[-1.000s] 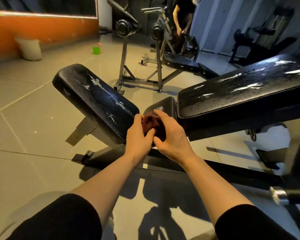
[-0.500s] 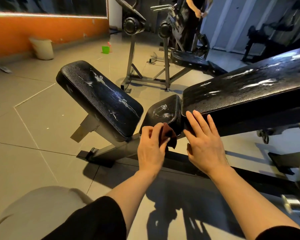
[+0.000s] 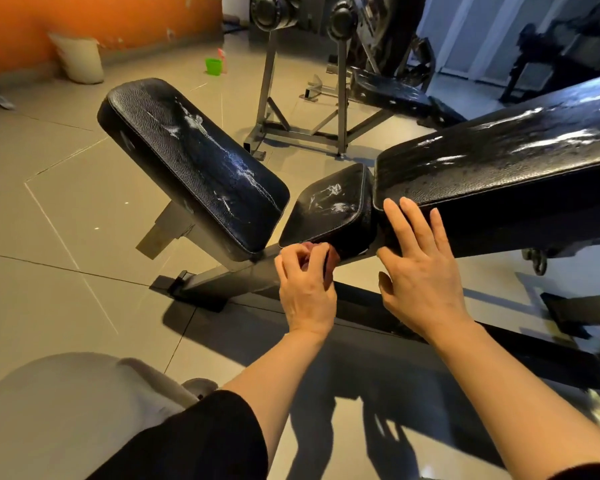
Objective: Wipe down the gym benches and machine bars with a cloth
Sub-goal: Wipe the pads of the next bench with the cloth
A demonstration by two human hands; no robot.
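Head cam: left hand (image 3: pixel 307 289) has its fingers bunched around the cloth (image 3: pixel 330 260), right at the seat pad's (image 3: pixel 329 209) near edge. Right hand (image 3: pixel 418 268) rests flat, fingers spread, on the long pad (image 3: pixel 499 168). Looks like seat wiping is next, so the cloth needs to go up onto those white streaks.

- I see the small seat pad (image 3: pixel 329 211) in black pebbled vinyl, streaked with white scuffs.
- Left of that seat pad, the angled pad (image 3: pixel 191 161) is the same grained black, with a white streak down its face.
- Right of the seat pad, the long back pad (image 3: pixel 499 161) is black with glossy pale smears.
- At the seat pad's near edge, I make out a dark reddish-brown cloth (image 3: pixel 330 263).
- Beyond the seat pad: a beige tiled floor (image 3: pixel 49 237), an orange wall (image 3: pixel 84 19), a bright green cup (image 3: pixel 213 66), a grey metal rack (image 3: pixel 305 129).
- My sleeve (image 3: pixel 194 441) is black.
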